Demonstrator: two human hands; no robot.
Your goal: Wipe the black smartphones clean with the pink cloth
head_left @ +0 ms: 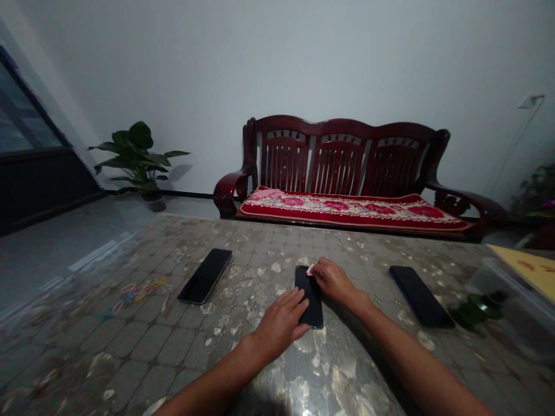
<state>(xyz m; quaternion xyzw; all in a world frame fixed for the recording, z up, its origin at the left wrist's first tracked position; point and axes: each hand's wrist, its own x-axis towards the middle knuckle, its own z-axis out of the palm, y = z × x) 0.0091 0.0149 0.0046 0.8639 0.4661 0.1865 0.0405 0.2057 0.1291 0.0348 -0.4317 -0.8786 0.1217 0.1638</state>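
A dark smartphone (311,309) lies face up on the table in front of me. My left hand (280,320) holds it from the left side, fingertips over the screen and thumb by the lower edge. At the phone's top end, my right hand (333,278) is closed in a pinch on a small pale pink cloth (310,270), which touches the screen. Most of that cloth is hidden by the fingers. Another smartphone (206,276) lies to the left, its screen dark. To the right rests a third smartphone (420,296) with a bluish edge.
Several coloured rubber bands (139,292) are scattered on the patterned tabletop (173,346) at left. A green bottle (479,309) and a clear plastic box (515,306) stand at right, by a yellow sheet (526,266). Beyond the table are a wooden bench (338,133) and potted plant (139,156).
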